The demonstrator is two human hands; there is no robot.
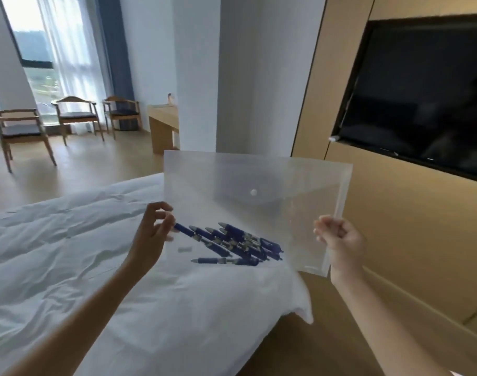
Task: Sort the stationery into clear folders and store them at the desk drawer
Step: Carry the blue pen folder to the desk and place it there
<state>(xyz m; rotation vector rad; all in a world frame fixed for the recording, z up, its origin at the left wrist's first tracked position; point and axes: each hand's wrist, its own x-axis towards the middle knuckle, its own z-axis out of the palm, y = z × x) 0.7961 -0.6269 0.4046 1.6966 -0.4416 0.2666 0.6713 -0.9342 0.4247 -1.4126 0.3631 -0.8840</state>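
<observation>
Both forearms extended forward, bare. Left hand point(153, 234) raised, fingers curled, pinching at thumb and fingertips. Right hand point(340, 240) raised at similar height, fingers curled into a grip

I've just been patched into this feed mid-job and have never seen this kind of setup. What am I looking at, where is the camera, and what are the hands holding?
There is no machine here: a person works with bare hands, and the single picture comes from a camera worn on their head, looking forward and down. The left hand and the right hand each grip a lower side of a clear folder, held up in the air. Its snap flap looks closed. Inside lies a bunch of blue pens, gathered toward the bottom. Below is a bed with a white cover. A dark TV hangs on the wooden wall to the right, and a desk and chairs stand farther back by the window.
</observation>
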